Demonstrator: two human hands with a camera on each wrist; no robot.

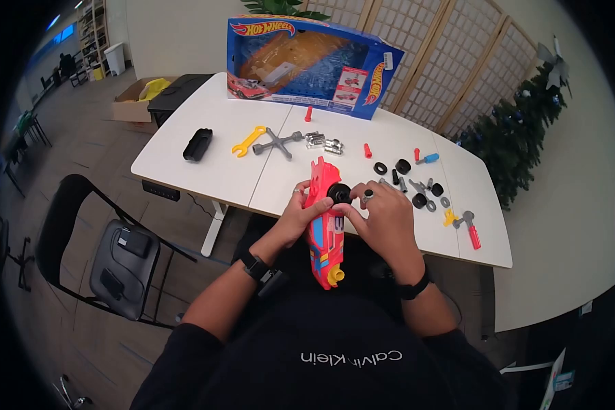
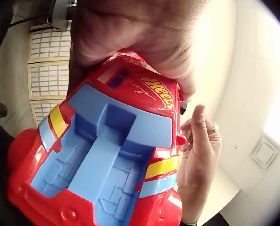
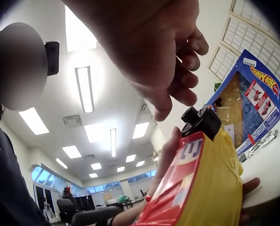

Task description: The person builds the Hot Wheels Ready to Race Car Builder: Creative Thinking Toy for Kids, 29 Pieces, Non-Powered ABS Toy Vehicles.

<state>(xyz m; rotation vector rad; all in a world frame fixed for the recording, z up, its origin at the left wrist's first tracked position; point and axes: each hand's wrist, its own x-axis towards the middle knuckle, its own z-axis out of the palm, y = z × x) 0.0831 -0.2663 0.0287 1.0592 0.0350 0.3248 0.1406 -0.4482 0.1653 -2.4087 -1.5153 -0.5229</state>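
Note:
My left hand (image 1: 297,215) grips a red toy car (image 1: 326,239) around its body, up off the white table. Its blue cab and yellow-and-blue stripes show in the left wrist view, and its yellow underside (image 3: 213,193) in the right wrist view. A black wheel (image 1: 339,194) sits at the car's side, with a dark knob-like end (image 3: 190,115) standing out from it. Close beside that wheel is my right hand (image 1: 389,219), its fingers loosely bent. The right wrist view shows a gap between its fingertips and the wheel, and nothing between thumb and fingers.
Loose black tyres (image 1: 403,166), grey parts and red pegs (image 1: 367,150) lie on the table's right. A toy hammer (image 1: 471,231) is near the right edge. Farther back are a yellow wrench (image 1: 249,141), a grey cross wrench (image 1: 278,143), silver parts (image 1: 324,142), a black tray (image 1: 198,144) and a Hot Wheels box (image 1: 307,65).

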